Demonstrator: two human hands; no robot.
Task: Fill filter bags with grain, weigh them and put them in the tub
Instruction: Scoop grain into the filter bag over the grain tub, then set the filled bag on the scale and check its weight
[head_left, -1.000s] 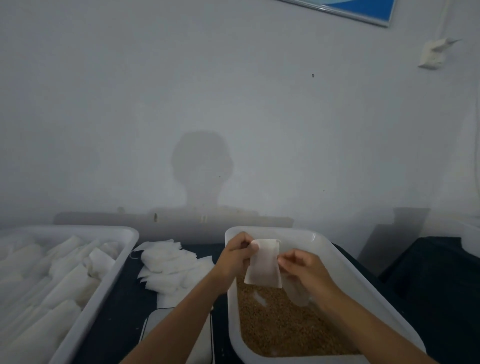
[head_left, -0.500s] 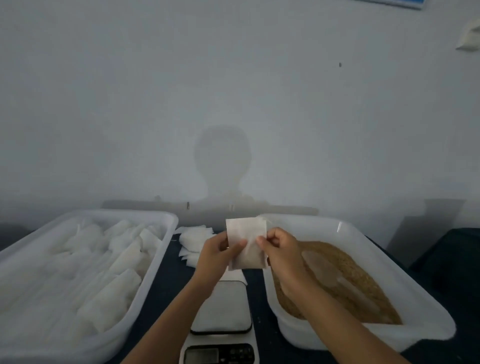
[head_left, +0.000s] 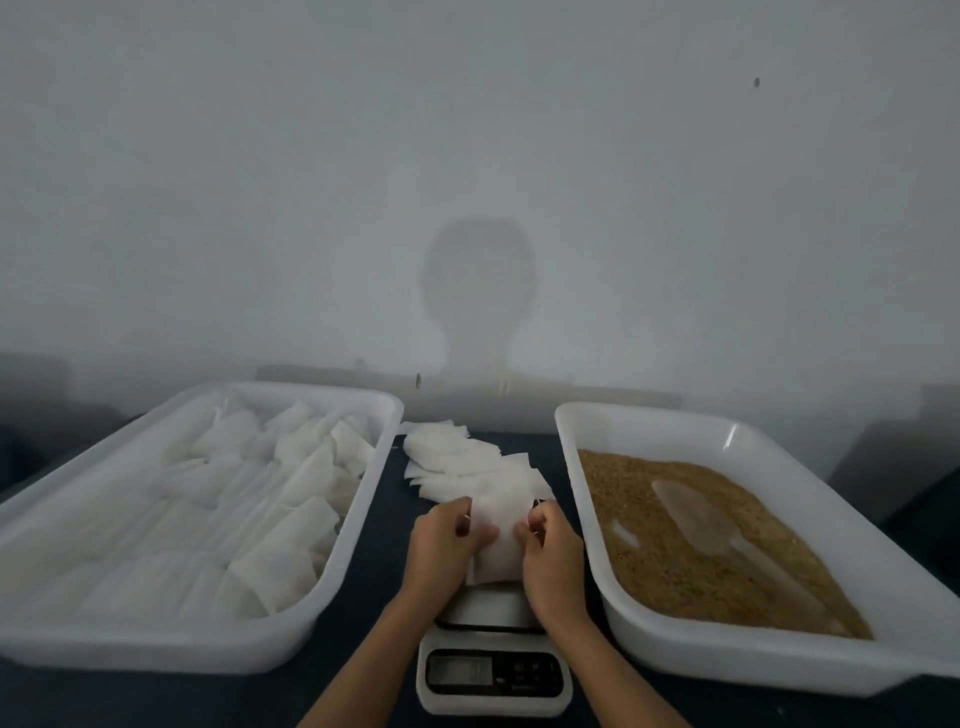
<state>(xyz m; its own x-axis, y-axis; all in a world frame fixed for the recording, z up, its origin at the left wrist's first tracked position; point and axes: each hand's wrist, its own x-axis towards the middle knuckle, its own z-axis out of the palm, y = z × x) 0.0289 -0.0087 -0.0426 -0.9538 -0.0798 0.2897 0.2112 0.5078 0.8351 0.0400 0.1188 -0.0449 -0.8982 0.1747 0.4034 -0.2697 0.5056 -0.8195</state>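
Observation:
A white filter bag (head_left: 496, 543) is held upright between both hands, its bottom edge just above the steel platform of the small scale (head_left: 491, 652). My left hand (head_left: 441, 545) pinches its left edge and my right hand (head_left: 550, 551) pinches its right edge. The right white tub (head_left: 753, 447) holds brown grain (head_left: 691, 540) with a clear plastic scoop (head_left: 696, 519) lying in it. The left white tub (head_left: 291, 629) holds several filled white bags (head_left: 280, 535). A loose stack of empty bags (head_left: 467, 462) lies behind the scale.
Both tubs stand on a dark table (head_left: 374, 540) against a pale wall. The scale sits in the narrow gap between the tubs, its display (head_left: 460, 670) facing me.
Both hands have carried the bag from above the grain tub leftward and down to the scale. My view has tilted down, so both tubs and the scale show fully.

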